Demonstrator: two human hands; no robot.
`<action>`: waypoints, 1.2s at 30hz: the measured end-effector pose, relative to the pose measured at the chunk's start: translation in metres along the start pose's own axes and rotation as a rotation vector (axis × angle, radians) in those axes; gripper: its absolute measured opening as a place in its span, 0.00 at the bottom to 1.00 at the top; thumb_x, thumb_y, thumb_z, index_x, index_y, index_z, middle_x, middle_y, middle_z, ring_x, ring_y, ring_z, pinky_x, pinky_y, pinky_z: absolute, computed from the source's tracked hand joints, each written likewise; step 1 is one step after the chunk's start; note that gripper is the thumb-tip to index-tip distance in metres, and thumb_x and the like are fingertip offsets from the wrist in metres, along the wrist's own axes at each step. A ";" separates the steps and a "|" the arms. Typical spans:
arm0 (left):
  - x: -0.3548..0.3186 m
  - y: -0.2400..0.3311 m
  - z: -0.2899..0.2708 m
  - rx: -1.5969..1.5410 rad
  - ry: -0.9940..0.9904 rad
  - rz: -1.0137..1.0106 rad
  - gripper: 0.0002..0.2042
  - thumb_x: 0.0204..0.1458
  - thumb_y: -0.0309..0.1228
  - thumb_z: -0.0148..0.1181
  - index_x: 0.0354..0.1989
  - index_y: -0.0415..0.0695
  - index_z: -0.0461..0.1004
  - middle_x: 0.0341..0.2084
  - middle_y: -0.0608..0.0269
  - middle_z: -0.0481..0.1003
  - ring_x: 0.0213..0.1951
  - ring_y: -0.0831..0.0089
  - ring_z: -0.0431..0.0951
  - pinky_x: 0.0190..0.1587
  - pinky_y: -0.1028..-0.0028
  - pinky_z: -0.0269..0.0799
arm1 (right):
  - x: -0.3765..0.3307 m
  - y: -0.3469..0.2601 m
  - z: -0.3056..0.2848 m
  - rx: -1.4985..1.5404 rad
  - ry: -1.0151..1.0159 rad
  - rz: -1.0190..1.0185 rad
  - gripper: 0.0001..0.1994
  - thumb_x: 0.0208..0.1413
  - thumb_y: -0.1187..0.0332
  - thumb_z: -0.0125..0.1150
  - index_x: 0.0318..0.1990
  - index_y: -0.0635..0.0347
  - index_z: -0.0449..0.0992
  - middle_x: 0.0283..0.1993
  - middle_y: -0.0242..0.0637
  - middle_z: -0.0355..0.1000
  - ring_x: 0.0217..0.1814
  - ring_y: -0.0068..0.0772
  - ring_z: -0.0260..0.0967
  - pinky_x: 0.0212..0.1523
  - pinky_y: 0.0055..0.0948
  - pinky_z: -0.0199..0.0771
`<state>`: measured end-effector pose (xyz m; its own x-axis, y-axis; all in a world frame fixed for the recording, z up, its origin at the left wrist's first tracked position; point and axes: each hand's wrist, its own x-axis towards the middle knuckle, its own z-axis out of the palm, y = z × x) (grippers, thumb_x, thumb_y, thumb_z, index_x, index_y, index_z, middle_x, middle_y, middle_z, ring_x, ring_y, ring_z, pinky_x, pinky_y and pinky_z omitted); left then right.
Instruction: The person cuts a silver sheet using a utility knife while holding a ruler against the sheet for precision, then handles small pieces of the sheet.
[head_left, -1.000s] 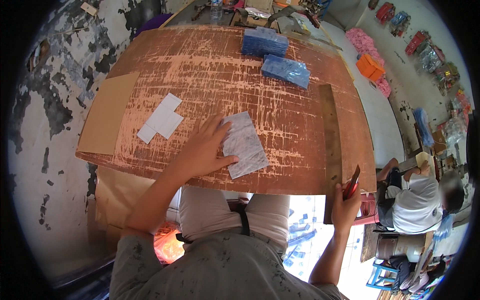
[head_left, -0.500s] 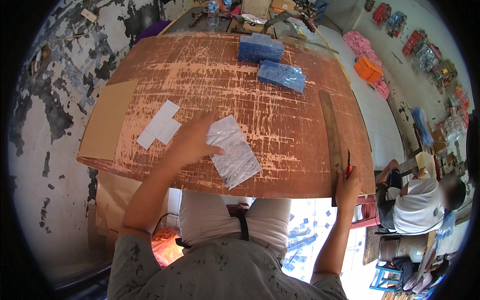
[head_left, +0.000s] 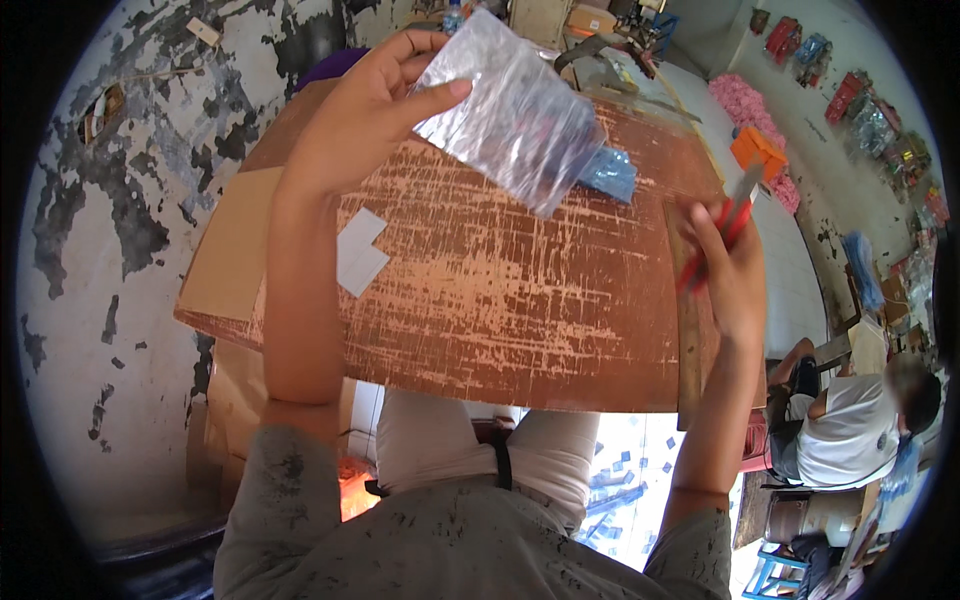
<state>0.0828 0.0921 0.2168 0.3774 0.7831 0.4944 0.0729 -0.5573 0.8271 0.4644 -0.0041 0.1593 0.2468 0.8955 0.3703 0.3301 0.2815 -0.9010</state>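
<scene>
Raised over the far part of the worn brown board [head_left: 480, 340], my left hand [head_left: 350, 115] pinches a clear, crinkled plastic sheet [head_left: 510, 110] by its left edge, thumb on the near face. My right hand [head_left: 738, 280] is closed round red-handled scissors [head_left: 738, 220] above the board's right side, blades pointing up and away; motion smears them somewhat. Below that hand lies a long dark ruler [head_left: 689, 340]. A white stepped paper piece [head_left: 365, 250] rests beside my left forearm. Behind the sheet, a stack of blue plastic pieces [head_left: 612, 172] shows only in part.
A tan cardboard sheet [head_left: 232, 245] covers the board's left end. Tools and a bottle [head_left: 453, 17] are at the back. An orange box [head_left: 760, 150] stands by a pink heap [head_left: 738, 100] at the far right. Another person [head_left: 840, 430] sits at the lower right.
The plastic sheet, which lay on the board, is now lifted up and away in my left hand. My right hand has raised the scissors from beside the ruler's near end.
</scene>
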 end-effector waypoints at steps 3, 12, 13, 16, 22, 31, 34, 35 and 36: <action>0.027 0.000 0.017 -0.121 0.095 0.120 0.26 0.68 0.33 0.70 0.69 0.36 0.68 0.53 0.56 0.84 0.50 0.77 0.84 0.51 0.73 0.81 | 0.045 -0.033 0.041 0.304 -0.002 -0.156 0.12 0.69 0.68 0.72 0.49 0.60 0.72 0.47 0.39 0.82 0.35 0.23 0.80 0.31 0.27 0.80; 0.059 -0.011 0.015 -0.056 0.142 -0.015 0.23 0.67 0.32 0.71 0.66 0.38 0.72 0.49 0.59 0.85 0.47 0.81 0.81 0.45 0.77 0.78 | 0.106 -0.053 0.059 0.349 0.130 -0.300 0.15 0.62 0.81 0.73 0.47 0.61 0.70 0.48 0.45 0.85 0.38 0.24 0.81 0.34 0.25 0.81; 0.061 -0.014 0.011 -0.008 0.088 -0.089 0.22 0.68 0.31 0.70 0.66 0.39 0.73 0.48 0.60 0.85 0.47 0.82 0.81 0.44 0.78 0.78 | 0.109 -0.050 0.058 0.352 0.135 -0.308 0.15 0.62 0.81 0.73 0.47 0.61 0.70 0.48 0.45 0.85 0.38 0.24 0.81 0.34 0.25 0.81; 0.060 -0.021 0.010 -0.075 0.122 -0.076 0.18 0.69 0.31 0.67 0.65 0.42 0.77 0.48 0.62 0.85 0.44 0.81 0.83 0.43 0.77 0.81 | 0.111 -0.052 0.055 0.325 0.078 -0.237 0.16 0.61 0.82 0.72 0.45 0.58 0.68 0.48 0.45 0.85 0.36 0.22 0.79 0.32 0.25 0.81; 0.065 -0.030 0.002 -0.135 0.184 -0.061 0.18 0.69 0.29 0.67 0.65 0.37 0.77 0.49 0.61 0.85 0.43 0.80 0.84 0.43 0.76 0.83 | 0.125 -0.034 0.071 0.418 0.144 -0.266 0.16 0.61 0.82 0.72 0.44 0.57 0.68 0.48 0.44 0.85 0.32 0.23 0.79 0.30 0.25 0.80; 0.068 -0.043 0.002 -0.085 0.249 0.012 0.19 0.67 0.31 0.71 0.62 0.35 0.79 0.45 0.62 0.86 0.40 0.81 0.83 0.38 0.77 0.81 | 0.130 -0.028 0.078 0.400 0.190 -0.231 0.16 0.61 0.79 0.76 0.42 0.56 0.69 0.48 0.43 0.85 0.33 0.22 0.80 0.29 0.24 0.81; 0.068 -0.045 -0.001 -0.064 0.244 0.004 0.18 0.67 0.32 0.70 0.62 0.38 0.81 0.43 0.63 0.86 0.39 0.81 0.83 0.38 0.76 0.81 | 0.130 -0.028 0.077 0.398 0.189 -0.253 0.15 0.62 0.80 0.75 0.42 0.57 0.70 0.49 0.44 0.86 0.34 0.22 0.82 0.31 0.24 0.84; 0.068 -0.046 -0.002 -0.062 0.241 0.003 0.17 0.68 0.32 0.70 0.61 0.39 0.81 0.42 0.64 0.86 0.39 0.81 0.84 0.38 0.76 0.81 | 0.129 -0.029 0.078 0.394 0.197 -0.256 0.15 0.62 0.80 0.75 0.43 0.57 0.70 0.49 0.44 0.86 0.35 0.23 0.82 0.32 0.24 0.85; 0.069 -0.048 -0.003 -0.065 0.241 0.002 0.17 0.68 0.32 0.70 0.61 0.39 0.81 0.42 0.64 0.86 0.39 0.81 0.84 0.38 0.76 0.81 | 0.128 -0.030 0.078 0.392 0.197 -0.256 0.15 0.62 0.80 0.75 0.43 0.57 0.70 0.49 0.44 0.86 0.35 0.23 0.82 0.32 0.24 0.85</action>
<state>0.1029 0.1732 0.2122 0.1462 0.8294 0.5392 0.0103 -0.5463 0.8375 0.4154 0.1288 0.2157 0.3828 0.7096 0.5916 0.0451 0.6252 -0.7791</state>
